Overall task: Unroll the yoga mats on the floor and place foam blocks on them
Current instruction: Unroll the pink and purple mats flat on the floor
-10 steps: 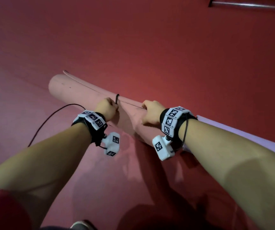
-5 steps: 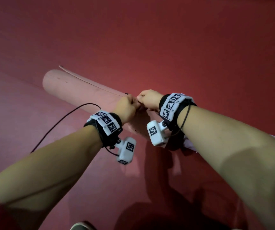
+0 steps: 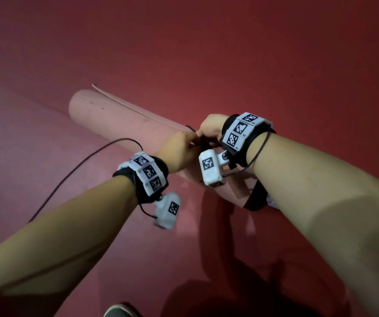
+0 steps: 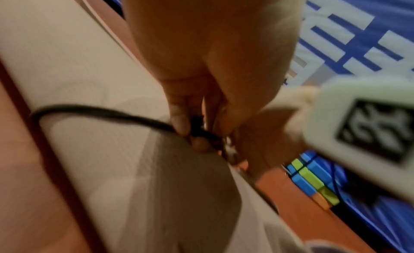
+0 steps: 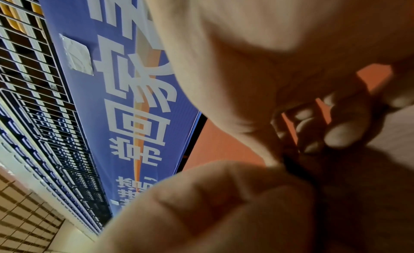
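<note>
Our left hand [image 3: 179, 149] and right hand [image 3: 209, 128] now met mid-frame, both pinching black tie [image 4: 100, 111] on rolled mat [image 3: 115, 117]; untying begins.

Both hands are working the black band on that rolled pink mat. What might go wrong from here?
1. The left hand and right hand pinch the black band at one spot; if it slips free, it may snap back onto the fingers.
2. The rolled mat already has a loose flap lifting at its far end, so it may spring open crookedly on the red floor.
</note>
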`<state>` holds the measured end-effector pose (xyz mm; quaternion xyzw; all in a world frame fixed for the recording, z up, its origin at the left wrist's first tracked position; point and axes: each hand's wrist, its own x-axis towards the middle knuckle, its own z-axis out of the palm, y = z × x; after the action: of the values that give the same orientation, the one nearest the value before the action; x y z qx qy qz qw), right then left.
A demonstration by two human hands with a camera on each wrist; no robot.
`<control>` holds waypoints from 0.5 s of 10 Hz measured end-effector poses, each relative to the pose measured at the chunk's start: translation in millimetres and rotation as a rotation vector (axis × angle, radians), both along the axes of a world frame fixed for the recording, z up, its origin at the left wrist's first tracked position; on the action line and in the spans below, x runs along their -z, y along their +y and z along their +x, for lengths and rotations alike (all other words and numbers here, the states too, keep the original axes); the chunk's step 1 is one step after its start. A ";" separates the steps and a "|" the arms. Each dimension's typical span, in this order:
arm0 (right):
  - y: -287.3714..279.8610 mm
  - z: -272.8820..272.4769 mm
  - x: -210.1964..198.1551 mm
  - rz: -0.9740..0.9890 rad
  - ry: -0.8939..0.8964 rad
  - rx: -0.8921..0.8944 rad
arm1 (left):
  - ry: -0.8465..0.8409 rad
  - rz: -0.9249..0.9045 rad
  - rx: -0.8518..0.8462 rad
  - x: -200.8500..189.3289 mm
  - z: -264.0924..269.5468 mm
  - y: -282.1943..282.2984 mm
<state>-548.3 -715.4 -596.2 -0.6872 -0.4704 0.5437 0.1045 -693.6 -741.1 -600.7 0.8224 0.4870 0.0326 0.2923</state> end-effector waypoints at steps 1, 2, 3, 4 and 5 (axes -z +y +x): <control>2.1 3.3 3.2 0.020 -0.053 -0.052 | 0.036 0.090 -0.222 -2.3 -13.4 32.5; 2.4 2.7 7.6 0.031 -0.102 -0.096 | 0.242 0.262 -0.127 4.9 -27.8 63.0; 0.3 1.2 8.4 0.022 -0.100 -0.122 | 0.678 0.148 0.216 15.5 -36.6 69.5; -1.6 -0.3 10.6 0.010 -0.098 -0.114 | 0.885 0.121 0.318 9.4 -34.7 57.9; -4.7 -1.8 13.2 -0.026 -0.027 -0.013 | 0.992 0.243 0.373 19.1 -40.9 55.6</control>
<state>-550.0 -720.2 -609.4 -0.6927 -0.4692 0.5410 0.0856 -734.5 -685.5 -619.8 0.8394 0.4050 -0.3558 -0.0692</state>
